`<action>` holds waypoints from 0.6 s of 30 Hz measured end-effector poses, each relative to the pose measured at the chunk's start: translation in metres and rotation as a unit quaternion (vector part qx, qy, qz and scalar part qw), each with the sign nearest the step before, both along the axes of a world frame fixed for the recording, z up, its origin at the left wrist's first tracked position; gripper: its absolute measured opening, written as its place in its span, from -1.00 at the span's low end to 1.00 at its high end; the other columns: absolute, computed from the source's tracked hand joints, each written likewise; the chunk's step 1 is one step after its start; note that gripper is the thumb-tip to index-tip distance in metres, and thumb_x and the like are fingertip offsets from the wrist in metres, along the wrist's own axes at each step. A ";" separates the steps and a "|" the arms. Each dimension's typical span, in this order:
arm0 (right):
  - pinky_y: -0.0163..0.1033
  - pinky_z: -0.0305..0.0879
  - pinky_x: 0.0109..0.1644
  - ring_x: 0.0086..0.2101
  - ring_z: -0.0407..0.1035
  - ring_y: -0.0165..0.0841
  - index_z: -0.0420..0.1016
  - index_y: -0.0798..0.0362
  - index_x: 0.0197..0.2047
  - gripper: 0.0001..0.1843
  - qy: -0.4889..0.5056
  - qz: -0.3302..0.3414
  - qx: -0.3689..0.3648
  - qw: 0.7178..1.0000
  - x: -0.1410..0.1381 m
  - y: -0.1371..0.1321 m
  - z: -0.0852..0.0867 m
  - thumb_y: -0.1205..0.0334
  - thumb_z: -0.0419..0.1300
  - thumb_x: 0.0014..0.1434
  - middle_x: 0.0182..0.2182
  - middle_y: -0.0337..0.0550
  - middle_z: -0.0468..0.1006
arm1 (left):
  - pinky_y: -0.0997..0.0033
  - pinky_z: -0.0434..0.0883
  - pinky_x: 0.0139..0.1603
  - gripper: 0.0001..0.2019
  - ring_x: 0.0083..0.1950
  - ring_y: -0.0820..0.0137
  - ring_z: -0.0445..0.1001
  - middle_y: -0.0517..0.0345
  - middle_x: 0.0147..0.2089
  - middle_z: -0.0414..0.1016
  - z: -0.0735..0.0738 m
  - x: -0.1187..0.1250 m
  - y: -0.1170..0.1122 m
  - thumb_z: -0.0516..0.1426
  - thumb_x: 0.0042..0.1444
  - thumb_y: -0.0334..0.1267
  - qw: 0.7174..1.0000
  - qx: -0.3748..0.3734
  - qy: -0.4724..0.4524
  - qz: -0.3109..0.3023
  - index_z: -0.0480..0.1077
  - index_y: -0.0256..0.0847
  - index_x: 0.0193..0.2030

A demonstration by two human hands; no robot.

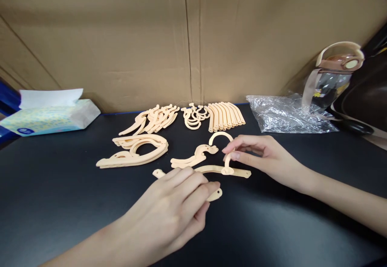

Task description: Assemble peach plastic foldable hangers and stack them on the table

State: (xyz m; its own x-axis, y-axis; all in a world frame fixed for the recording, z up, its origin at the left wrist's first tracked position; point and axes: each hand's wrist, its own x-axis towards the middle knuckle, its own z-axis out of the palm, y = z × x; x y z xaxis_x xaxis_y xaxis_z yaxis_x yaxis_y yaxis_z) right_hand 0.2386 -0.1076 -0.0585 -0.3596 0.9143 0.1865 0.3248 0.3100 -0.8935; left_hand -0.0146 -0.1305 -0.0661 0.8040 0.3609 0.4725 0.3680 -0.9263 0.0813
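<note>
My right hand (pixel 254 152) pinches a cream plastic hanger hook (pixel 220 135) between thumb and fingers, its curved end up and its round base low. Behind that base lies a long curved hanger bar (pixel 208 168) with small holes at its ends. My left hand (pixel 178 206) is closed on a flat cream hanger arm (pixel 215 195); only its rounded tip with a hole shows past the fingers. A cream end (pixel 158 173) pokes out behind the left knuckles; I cannot tell which piece it belongs to. Just beyond lie loose curved hanger arms (pixel 193 157).
Farther back are a pile of hanger arms (pixel 157 118), several hooks (pixel 193 118) and a row of curved bars (pixel 225 116). Folded hangers (pixel 136 152) lie left. A tissue pack (pixel 51 116), a clear plastic bag (pixel 284 114) and a bottle (pixel 335 77) stand near the cardboard wall (pixel 136 41).
</note>
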 end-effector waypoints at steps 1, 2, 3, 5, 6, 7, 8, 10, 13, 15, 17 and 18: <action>-0.29 0.34 -0.13 -0.27 0.48 -0.42 0.61 -0.04 -0.18 -0.85 0.001 -0.002 -0.001 1.000 0.000 0.000 0.000 0.10 0.27 0.27 -0.30 -0.31 0.64 | 0.39 0.39 -0.13 -0.74 -0.18 0.36 0.46 0.14 -0.19 0.50 0.000 0.000 0.001 0.03 0.28 -0.53 1.000 0.008 -0.016 0.006 0.41 -0.32 0.05; -0.29 0.34 -0.13 -0.26 0.48 -0.41 0.61 -0.03 -0.18 -0.85 0.001 -0.006 -0.003 1.000 -0.001 0.000 0.001 0.11 0.27 0.26 -0.29 -0.30 0.64 | 0.43 0.38 -0.11 -0.73 -0.16 0.39 0.46 0.13 -0.18 0.50 0.001 0.000 0.002 0.03 0.27 -0.56 0.999 0.017 -0.029 0.013 0.41 -0.33 0.04; -0.29 0.35 -0.14 -0.26 0.48 -0.41 0.61 -0.03 -0.19 -0.86 0.002 -0.007 -0.005 1.000 -0.001 0.001 0.001 0.11 0.28 0.25 -0.30 -0.30 0.64 | 0.48 0.38 -0.12 -0.73 -0.15 0.42 0.47 0.13 -0.16 0.49 0.001 0.000 0.003 0.02 0.26 -0.57 0.999 0.027 -0.039 0.022 0.42 -0.34 0.03; -0.30 0.35 -0.15 -0.28 0.47 -0.42 0.61 -0.04 -0.21 -0.87 0.008 -0.007 -0.011 1.000 -0.002 0.001 0.001 0.11 0.31 0.22 -0.31 -0.31 0.64 | 0.54 0.37 -0.14 -0.71 -0.13 0.45 0.48 0.12 -0.12 0.49 0.001 -0.001 0.004 0.02 0.26 -0.56 0.997 0.049 -0.044 0.047 0.41 -0.35 0.06; -0.30 0.35 -0.16 -0.30 0.46 -0.43 0.61 -0.04 -0.23 -0.87 0.014 -0.005 -0.015 1.000 -0.002 0.001 0.002 0.11 0.33 0.20 -0.32 -0.32 0.63 | 0.54 0.37 -0.16 -0.70 -0.13 0.45 0.48 0.12 -0.11 0.49 0.001 -0.001 0.005 0.01 0.27 -0.55 0.995 0.061 -0.044 0.058 0.40 -0.35 0.08; -0.30 0.36 -0.17 -0.31 0.45 -0.43 0.62 -0.05 -0.24 -0.88 0.020 -0.004 -0.020 1.000 -0.002 0.001 0.002 0.11 0.35 0.19 -0.33 -0.32 0.63 | 0.53 0.37 -0.16 -0.69 -0.13 0.45 0.48 0.11 -0.10 0.49 0.000 -0.001 0.006 0.01 0.28 -0.53 0.994 0.069 -0.045 0.067 0.39 -0.35 0.11; -0.31 0.36 -0.17 -0.33 0.44 -0.44 0.62 -0.05 -0.25 -0.88 0.024 -0.002 -0.025 0.999 -0.002 0.002 0.002 0.11 0.36 0.17 -0.34 -0.32 0.62 | 0.51 0.37 -0.15 -0.70 -0.13 0.43 0.48 0.10 -0.09 0.49 -0.001 -0.002 0.006 0.00 0.30 -0.52 0.994 0.070 -0.048 0.072 0.38 -0.34 0.12; -0.30 0.35 -0.18 -0.34 0.42 -0.44 0.62 -0.04 -0.26 -0.87 0.027 -0.002 -0.032 0.999 -0.002 0.003 0.001 0.11 0.37 0.15 -0.36 -0.32 0.61 | 0.45 0.38 -0.12 -0.72 -0.13 0.39 0.47 0.07 -0.07 0.48 -0.002 -0.002 0.007 -0.02 0.34 -0.50 0.994 0.055 -0.052 0.076 0.37 -0.34 0.12; -0.31 0.34 -0.17 -0.34 0.40 -0.44 0.62 -0.04 -0.28 -0.87 0.026 0.001 -0.037 0.999 -0.001 0.005 -0.001 0.11 0.38 0.14 -0.35 -0.31 0.59 | 0.38 0.38 -0.14 -0.74 -0.16 0.34 0.43 0.04 -0.08 0.49 -0.002 -0.001 0.009 -0.03 0.35 -0.50 0.996 0.030 -0.041 0.072 0.35 -0.35 0.10; -0.32 0.33 -0.16 -0.33 0.40 -0.46 0.62 -0.04 -0.30 -0.89 0.031 0.008 -0.041 0.999 0.000 0.006 -0.002 0.13 0.39 0.14 -0.34 -0.32 0.59 | 0.35 0.38 -0.18 -0.75 -0.20 0.33 0.43 0.04 -0.13 0.49 -0.001 0.000 0.010 -0.03 0.35 -0.50 0.996 0.036 -0.030 0.079 0.35 -0.36 0.10; -0.33 0.33 -0.15 -0.32 0.40 -0.48 0.62 -0.04 -0.31 -0.91 0.040 0.016 -0.046 0.998 0.001 0.006 -0.003 0.16 0.39 0.14 -0.33 -0.34 0.58 | 0.32 0.38 -0.23 -0.77 -0.25 0.31 0.43 0.06 -0.18 0.50 0.000 0.001 0.011 -0.02 0.36 -0.48 0.994 0.063 -0.021 0.089 0.36 -0.36 0.07; -0.34 0.32 -0.15 -0.32 0.40 -0.48 0.62 -0.04 -0.31 -0.92 0.044 0.019 -0.049 0.998 0.001 0.006 -0.003 0.16 0.39 0.14 -0.33 -0.34 0.58 | 0.31 0.38 -0.24 -0.80 -0.27 0.31 0.44 0.06 -0.21 0.51 0.000 0.001 0.011 -0.01 0.36 -0.47 0.992 0.081 -0.016 0.092 0.37 -0.36 0.04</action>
